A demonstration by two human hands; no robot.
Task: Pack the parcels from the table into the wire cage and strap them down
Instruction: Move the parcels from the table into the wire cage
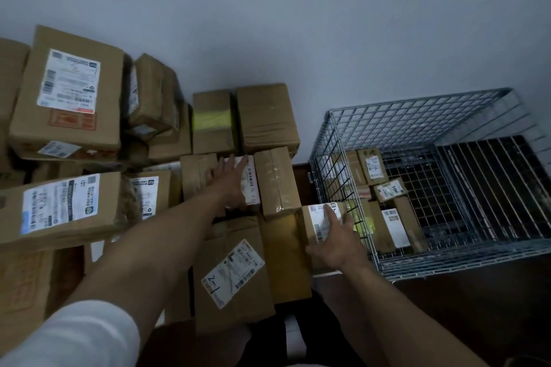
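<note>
Many brown cardboard parcels lie piled on the left; a large one (67, 98) with a white label tops the pile. My left hand (229, 180) reaches forward with straight fingers and lies on a small parcel (250, 185) with a white label in the middle of the pile. My right hand (337, 243) rests with spread fingers on a small labelled parcel (317, 222) at the pile's right edge, right beside the wire cage (417, 265). The cage stands open-topped on the right, with several parcels (393, 225) lying in its left half.
A pale wall runs behind the pile and the cage. The right half of the cage floor (492, 188) shows bare dark mesh. A flat parcel marked "2-1" (232, 271) lies near me. Dark floor (447, 307) shows in front of the cage.
</note>
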